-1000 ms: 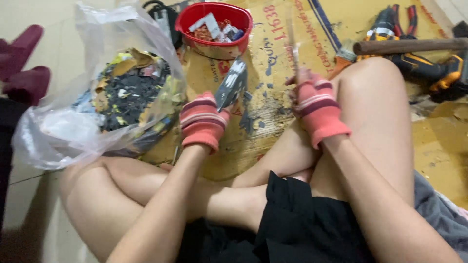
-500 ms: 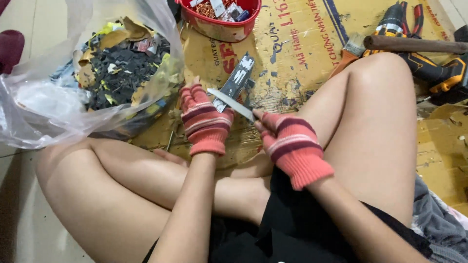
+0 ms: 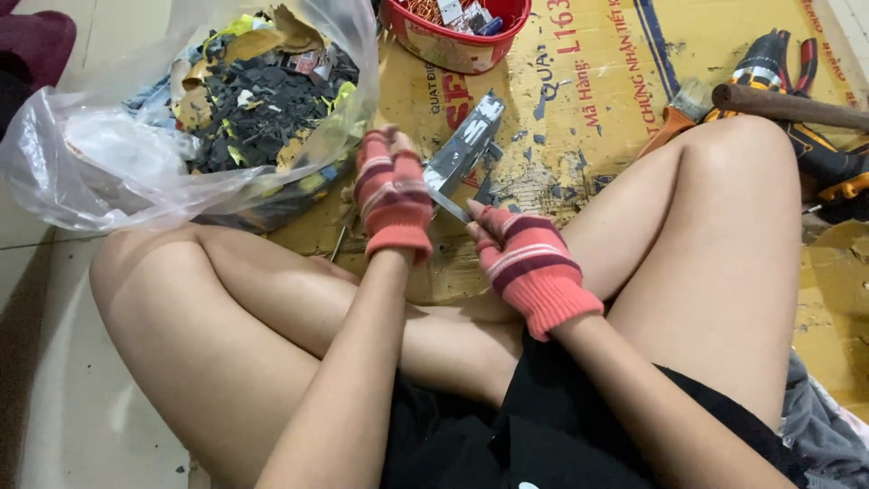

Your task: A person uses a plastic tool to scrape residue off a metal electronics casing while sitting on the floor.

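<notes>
As before, both hands (image 3: pixel 453 217) gripping grey metal piece (image 3: pixel 466 149), bag (image 3: pixel 109 163) unmoved

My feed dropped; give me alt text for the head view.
Seated cross-legged on cardboard, a person holds a flat grey metal piece between the gloved left hand and right hand. A scrap-filled plastic bag lies left, a red bowl ahead.

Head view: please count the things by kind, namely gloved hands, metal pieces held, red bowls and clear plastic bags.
Gloved hands: 2, left hand and right hand
Grey metal piece in both hands: 1
Red bowl: 1
Clear plastic bag of scraps: 1
Total: 5
</notes>
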